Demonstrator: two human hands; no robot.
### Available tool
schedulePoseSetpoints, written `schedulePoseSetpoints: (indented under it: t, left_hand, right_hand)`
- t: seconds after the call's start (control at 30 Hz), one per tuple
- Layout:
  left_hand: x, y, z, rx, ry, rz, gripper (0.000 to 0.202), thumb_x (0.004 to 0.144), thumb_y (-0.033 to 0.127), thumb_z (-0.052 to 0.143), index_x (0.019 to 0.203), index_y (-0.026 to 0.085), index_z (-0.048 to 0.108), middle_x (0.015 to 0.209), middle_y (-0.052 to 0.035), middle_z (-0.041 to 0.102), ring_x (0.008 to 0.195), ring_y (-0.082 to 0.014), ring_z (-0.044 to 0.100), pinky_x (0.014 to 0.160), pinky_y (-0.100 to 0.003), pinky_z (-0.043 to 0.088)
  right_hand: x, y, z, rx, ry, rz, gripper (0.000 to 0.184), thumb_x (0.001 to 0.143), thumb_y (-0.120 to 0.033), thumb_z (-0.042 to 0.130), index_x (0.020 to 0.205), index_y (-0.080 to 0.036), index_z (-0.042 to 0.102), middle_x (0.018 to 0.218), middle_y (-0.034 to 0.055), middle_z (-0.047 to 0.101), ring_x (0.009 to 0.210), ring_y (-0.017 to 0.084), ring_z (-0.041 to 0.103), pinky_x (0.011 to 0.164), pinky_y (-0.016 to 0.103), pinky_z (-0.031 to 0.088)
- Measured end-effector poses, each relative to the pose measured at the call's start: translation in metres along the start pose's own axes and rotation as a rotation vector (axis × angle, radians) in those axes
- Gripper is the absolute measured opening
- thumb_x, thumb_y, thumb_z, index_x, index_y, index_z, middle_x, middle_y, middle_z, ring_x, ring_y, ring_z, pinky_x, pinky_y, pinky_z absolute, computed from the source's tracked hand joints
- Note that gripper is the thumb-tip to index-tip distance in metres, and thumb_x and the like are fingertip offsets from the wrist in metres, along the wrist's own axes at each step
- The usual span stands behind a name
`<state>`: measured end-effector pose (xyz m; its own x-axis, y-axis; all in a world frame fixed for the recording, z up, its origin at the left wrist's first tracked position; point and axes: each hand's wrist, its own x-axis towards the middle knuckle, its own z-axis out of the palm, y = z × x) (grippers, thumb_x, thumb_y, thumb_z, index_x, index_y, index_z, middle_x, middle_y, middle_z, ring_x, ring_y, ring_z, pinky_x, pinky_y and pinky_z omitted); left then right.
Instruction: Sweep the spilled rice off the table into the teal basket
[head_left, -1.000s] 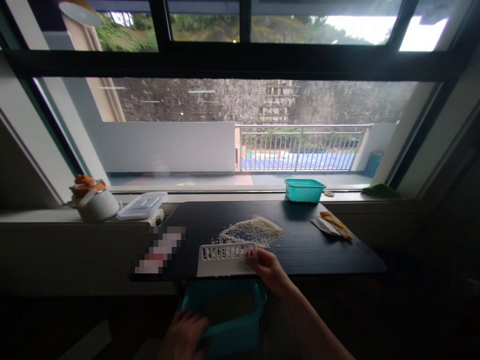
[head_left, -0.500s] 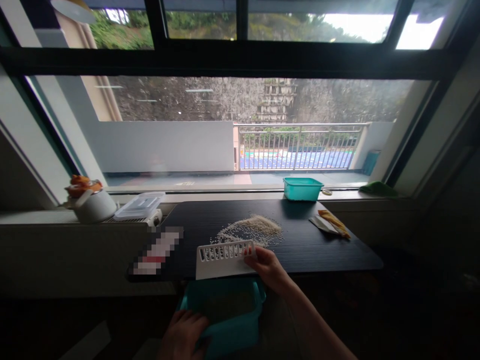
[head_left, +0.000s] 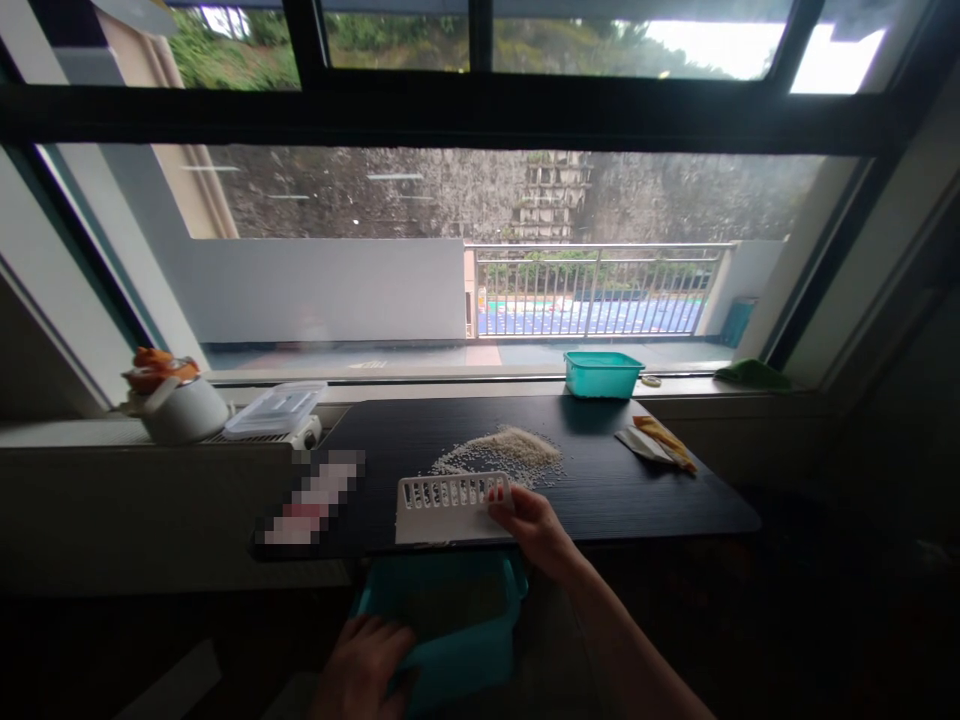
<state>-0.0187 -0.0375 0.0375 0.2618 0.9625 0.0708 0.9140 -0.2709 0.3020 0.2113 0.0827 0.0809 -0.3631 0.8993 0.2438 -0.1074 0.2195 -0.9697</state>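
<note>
My right hand [head_left: 531, 528] grips the right end of a white slotted plastic scraper [head_left: 448, 507] standing on the near edge of a black table [head_left: 660, 500]. Just beyond the scraper lies a pile of white rice grains [head_left: 504, 452]. Below the table edge my left hand [head_left: 361, 672] holds the near left corner of a teal plastic bin [head_left: 450, 625], which sits under the scraper and has pale grains inside.
A second teal tub [head_left: 602, 374] stands at the table's far edge by the window sill. An orange-and-white wrapper [head_left: 658, 443] lies at the right. On the left sill are a white pot [head_left: 178, 410] and a clear lidded box [head_left: 276, 410]. A blurred flat object [head_left: 311, 508] lies at the table's left.
The scraper and my right hand have shifted slightly away from me toward the rice pile. The view has tilted a little; my left hand still holds the bin.
</note>
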Motion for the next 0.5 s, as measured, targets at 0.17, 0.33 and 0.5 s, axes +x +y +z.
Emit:
schedulePoseSetpoints:
  t: [0.17, 0.33, 0.5]
  left_hand:
    - [-0.0007, 0.0004, 0.0002, -0.009, 0.006, 0.011, 0.009, 0.077, 0.019, 0.053, 0.074, 0.021, 0.062, 0.080, -0.0017, 0.067, 0.081, -0.0232, 0.060, 0.084, -0.041, 0.038]
    - [0.0003, 0.0016, -0.0017, -0.013, 0.002, -0.017, 0.012, 0.078, 0.018, 0.051, 0.076, 0.021, 0.062, 0.082, -0.0013, 0.068, 0.084, -0.0232, 0.060, 0.086, -0.043, 0.037]
    - [0.0018, 0.0039, -0.0027, -0.002, -0.009, -0.013, 0.010, 0.076, 0.017, 0.053, 0.076, 0.021, 0.062, 0.082, -0.0017, 0.068, 0.083, -0.0236, 0.060, 0.086, -0.043, 0.037]
  right_hand:
    - [-0.0019, 0.0022, -0.0023, 0.018, -0.015, 0.007, 0.027, 0.076, -0.043, 0.065, 0.087, -0.018, 0.067, 0.077, 0.0007, 0.059, 0.074, 0.016, 0.052, 0.067, 0.027, 0.043]
    - [-0.0029, 0.0064, -0.0048, 0.054, 0.013, 0.008, 0.028, 0.075, -0.044, 0.067, 0.088, -0.019, 0.067, 0.079, 0.0010, 0.060, 0.075, 0.017, 0.054, 0.069, 0.029, 0.045]
    - [-0.0049, 0.0053, -0.0072, 0.066, 0.006, 0.032, 0.028, 0.074, -0.044, 0.068, 0.086, -0.019, 0.067, 0.080, 0.0015, 0.062, 0.077, 0.018, 0.055, 0.072, 0.030, 0.046]
